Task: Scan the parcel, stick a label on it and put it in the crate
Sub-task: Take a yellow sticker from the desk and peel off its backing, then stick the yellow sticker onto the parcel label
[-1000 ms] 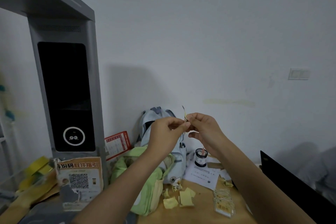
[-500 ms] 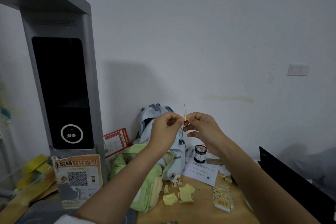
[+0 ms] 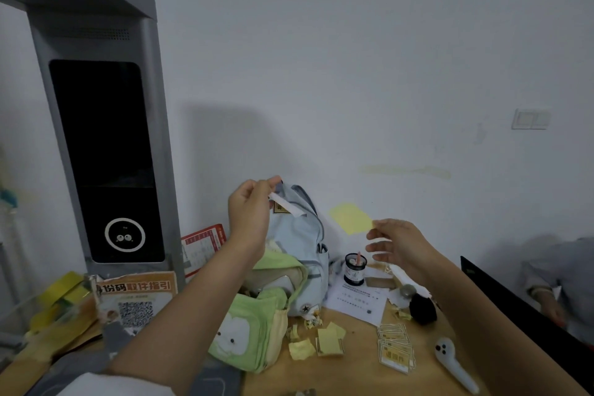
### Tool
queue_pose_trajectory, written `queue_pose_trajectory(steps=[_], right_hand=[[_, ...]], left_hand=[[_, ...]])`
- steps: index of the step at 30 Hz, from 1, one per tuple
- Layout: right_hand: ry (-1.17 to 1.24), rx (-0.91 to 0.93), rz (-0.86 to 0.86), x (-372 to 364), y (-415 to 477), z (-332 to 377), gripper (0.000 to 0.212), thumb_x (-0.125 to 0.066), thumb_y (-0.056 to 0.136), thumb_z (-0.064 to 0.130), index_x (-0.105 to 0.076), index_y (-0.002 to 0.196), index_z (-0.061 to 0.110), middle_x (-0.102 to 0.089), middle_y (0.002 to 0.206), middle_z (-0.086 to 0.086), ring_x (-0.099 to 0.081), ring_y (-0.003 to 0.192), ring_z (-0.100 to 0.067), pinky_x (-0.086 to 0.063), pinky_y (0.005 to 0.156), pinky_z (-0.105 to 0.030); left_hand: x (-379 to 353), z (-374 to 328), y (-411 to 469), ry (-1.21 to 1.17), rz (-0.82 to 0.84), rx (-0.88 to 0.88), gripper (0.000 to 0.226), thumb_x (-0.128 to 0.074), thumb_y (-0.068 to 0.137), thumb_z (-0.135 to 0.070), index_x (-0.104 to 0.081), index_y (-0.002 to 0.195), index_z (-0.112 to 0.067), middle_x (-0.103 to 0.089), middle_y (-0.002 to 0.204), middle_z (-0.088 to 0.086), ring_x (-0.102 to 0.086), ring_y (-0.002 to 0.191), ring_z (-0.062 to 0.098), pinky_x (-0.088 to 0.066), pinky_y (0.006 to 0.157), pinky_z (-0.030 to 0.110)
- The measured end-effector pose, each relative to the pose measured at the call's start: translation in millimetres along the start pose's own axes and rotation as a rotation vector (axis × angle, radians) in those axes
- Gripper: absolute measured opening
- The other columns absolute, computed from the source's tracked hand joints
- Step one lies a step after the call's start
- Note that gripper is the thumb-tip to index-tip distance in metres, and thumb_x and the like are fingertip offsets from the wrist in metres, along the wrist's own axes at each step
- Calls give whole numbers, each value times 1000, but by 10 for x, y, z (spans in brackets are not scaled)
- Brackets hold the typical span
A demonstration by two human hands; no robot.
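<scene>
Label (image 3: 285, 204), a thin white strip, is dangling from the left hand (image 3: 249, 212), which is pinching one end, raised above the table (image 3: 360, 360). It is looking feather-light, floppy and probably sticky, so an edge hold is suiting it. Right hand (image 3: 398, 247) is pinching a yellow backing sheet (image 3: 349, 218) by its corner. Parcel and crate are not showing.

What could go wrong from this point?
The white paper strip hangs from a thin fingertip grip of the left hand; it could fold and stick to itself or the pale blue backpack behind it. The yellow paper sheet at the fingertips of the right hand, grip unclear, may drop among the yellow scraps on the wooden table.
</scene>
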State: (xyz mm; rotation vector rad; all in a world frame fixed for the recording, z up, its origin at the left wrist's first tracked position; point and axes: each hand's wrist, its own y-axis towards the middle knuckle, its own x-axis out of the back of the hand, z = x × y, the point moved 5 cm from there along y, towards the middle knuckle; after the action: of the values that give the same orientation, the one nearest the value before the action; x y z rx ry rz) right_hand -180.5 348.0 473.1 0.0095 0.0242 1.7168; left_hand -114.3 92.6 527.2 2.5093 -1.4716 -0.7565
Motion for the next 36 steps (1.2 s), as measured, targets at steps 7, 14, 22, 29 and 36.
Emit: queue_pose_trajectory(steps=[7,14,22,29,36], right_hand=[[-154,-344,-96,397,276,-1011,19,-54,91,16,-62,78,5,-67,66,-8,-63,57,-23,-47,57,-26],[-93,-483,-212,450,374,-1684,15,-51,95,10,-54,81,4,-56,69,-12,-54,57,-25,-39,52,-30],[71,-710,-180,108,345,-2128,29,-51,97,14,-51,122,1,-59,117,-18,-58,94,-37,-45,85,-46],[3,-297,77,-409,376,-1357,27,-62,89,21,-69,109,4,-72,106,-15,-69,91,-30,-54,77,-37],[-133,124,286,-872,19,-440,5,-73,81,16,-75,77,19,-74,67,4,-67,59,-7,-52,55,-16]], left_hand=[[75,65,26,139,-25,-5,24,-56,82,-10,-51,59,-13,-58,61,-2,-51,56,10,-45,57,24],[195,254,36,250,2,67,24,-65,84,-33,-63,69,-14,-65,70,4,-60,64,16,-51,60,29],[446,722,-6,538,139,192,29,-79,70,-9,-61,88,-22,-67,92,-3,-62,82,9,-46,57,14],[340,761,-143,624,259,103,31,-68,75,10,-61,76,-20,-69,84,-4,-65,73,11,-52,55,18],[28,646,-334,626,384,22,22,-77,71,-4,-67,87,-16,-74,86,3,-70,83,15,-58,73,30]])
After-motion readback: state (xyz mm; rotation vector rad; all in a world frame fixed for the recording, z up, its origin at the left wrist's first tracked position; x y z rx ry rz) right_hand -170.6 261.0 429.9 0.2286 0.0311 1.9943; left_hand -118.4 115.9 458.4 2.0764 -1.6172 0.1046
